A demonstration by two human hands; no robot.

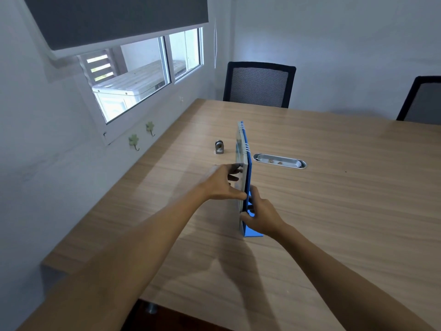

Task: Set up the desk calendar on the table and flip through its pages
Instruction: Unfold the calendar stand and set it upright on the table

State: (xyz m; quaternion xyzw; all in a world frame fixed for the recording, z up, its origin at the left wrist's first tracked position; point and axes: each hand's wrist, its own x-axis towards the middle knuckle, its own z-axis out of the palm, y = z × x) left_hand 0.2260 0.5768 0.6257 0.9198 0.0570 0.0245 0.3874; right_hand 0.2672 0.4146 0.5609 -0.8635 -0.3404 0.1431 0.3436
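The desk calendar (243,163) stands on edge near the middle of the wooden table (334,211), seen almost edge-on, its blue stand facing right and its pale pages facing left, with white binding loops along the top edge. Both hands meet at its near end. The left hand (222,185) lies against the page side, thumb pressed at the near edge and fingers spread over the pages — a flat hold rather than a closed fist. The right hand (260,212) clasps the blue backing from the other side, fingers curled round the near edge, so the calendar is pinched between the two hands. A blue flap of the stand rests on the tabletop just under the right hand.

Just beyond the calendar, to its left, sits a small metal fitting (219,147). To its right, a silver oval cable tray (279,160) is set into the table — close to the stand but not touching. Two dark mesh chairs (259,84) stand at the far side.
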